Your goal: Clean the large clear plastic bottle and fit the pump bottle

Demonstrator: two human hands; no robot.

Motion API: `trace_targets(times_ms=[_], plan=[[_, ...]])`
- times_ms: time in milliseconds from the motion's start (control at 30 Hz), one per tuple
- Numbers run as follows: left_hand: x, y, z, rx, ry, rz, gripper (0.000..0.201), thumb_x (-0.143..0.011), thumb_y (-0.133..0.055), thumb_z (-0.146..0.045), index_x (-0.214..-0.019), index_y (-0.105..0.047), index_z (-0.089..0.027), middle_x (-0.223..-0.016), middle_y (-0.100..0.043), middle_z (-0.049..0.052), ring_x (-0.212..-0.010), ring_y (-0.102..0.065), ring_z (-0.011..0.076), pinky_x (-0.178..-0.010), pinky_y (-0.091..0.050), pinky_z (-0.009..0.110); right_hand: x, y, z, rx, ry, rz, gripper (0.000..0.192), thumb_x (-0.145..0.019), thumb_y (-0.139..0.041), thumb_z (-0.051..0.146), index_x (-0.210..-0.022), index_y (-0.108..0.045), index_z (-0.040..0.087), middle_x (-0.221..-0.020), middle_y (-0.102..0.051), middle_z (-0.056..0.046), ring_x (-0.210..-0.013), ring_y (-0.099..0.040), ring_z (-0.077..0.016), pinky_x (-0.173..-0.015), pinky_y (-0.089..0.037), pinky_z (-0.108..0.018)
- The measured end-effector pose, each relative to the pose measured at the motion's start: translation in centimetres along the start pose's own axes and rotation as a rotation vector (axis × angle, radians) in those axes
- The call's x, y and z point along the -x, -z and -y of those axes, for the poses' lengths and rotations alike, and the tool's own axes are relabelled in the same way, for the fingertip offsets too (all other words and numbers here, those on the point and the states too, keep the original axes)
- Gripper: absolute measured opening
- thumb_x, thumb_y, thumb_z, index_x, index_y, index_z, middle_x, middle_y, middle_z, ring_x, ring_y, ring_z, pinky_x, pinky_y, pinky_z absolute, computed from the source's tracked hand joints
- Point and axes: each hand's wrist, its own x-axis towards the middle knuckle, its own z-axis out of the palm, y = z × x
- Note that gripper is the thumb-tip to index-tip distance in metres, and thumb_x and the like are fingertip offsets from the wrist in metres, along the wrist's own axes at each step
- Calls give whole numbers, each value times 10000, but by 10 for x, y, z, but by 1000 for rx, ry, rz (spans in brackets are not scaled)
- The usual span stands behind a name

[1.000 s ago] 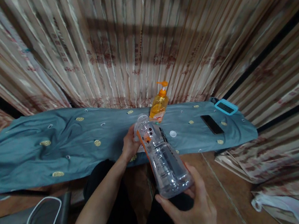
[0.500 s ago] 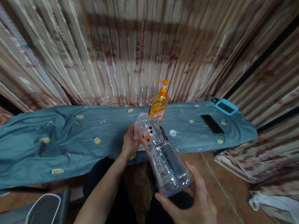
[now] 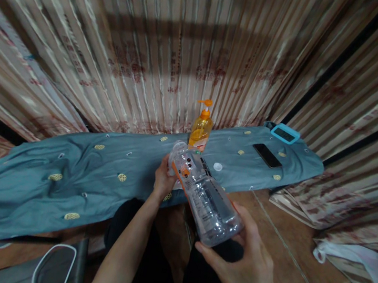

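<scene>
A clear plastic bottle [image 3: 209,205] with black print and an orange strip lies tilted between my hands, its base towards me on the right. My right hand [image 3: 251,268] grips the base, thumb below and fingers along the far side. At the upper left end, my left hand [image 3: 164,181] is closed around the neck; its fingertips are partly hidden. A clear round plastic piece [image 3: 177,149] shows there, and I cannot tell whether it is a separate cap or cup. Just behind this end stands an orange pump bottle [image 3: 201,131], upright and part filled with yellow liquid.
A blue-green cloth [image 3: 95,179] with pineapple prints covers a long narrow bench. On it are a small white disc [image 3: 217,166], a black phone [image 3: 267,155] and a blue-framed device [image 3: 285,134]. Striped curtains [image 3: 145,57] hang behind. A grey stool-like object [image 3: 22,268] stands lower left.
Both hands keep the same hold on the clear bottle. The whole view has shifted very slightly; nothing else has visibly moved.
</scene>
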Motion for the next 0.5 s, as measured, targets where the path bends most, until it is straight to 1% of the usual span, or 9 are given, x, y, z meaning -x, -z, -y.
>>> trace_targets(times_ms=[133, 267, 500], plan=[[0, 1, 1, -31, -28, -4, 567, -627, -805, -195, -1156, -601, -200, -1123, -742, 91, -1040, -698, 264, -928, -544, 399, 0, 1, 2, 3, -5, -3, 689, -909, -609, 601, -1417, -420, 177, -1271, -691, -202, -715, -798, -219, -682, -684, -327], [0, 1, 2, -35, -40, -1, 564, -627, -804, -206, -1151, -595, -203, -1148, -739, 86, -1036, -698, 266, -934, -540, 406, 0, 1, 3, 27, -4, -6, 686, -908, -600, 609, -1409, -429, 173, -1249, -705, -197, -727, -800, -234, -691, -684, -339], [-2, -2, 6, -18, -35, -18, 563, -623, -791, -190, -1151, -596, -187, -1138, -733, 94, -1047, -693, 266, -930, -531, 392, -1, 1, 3, 66, 20, -15, 700, -929, -539, 646, -1386, -449, 123, -1215, -715, -243, -732, -802, -247, -679, -683, -342]])
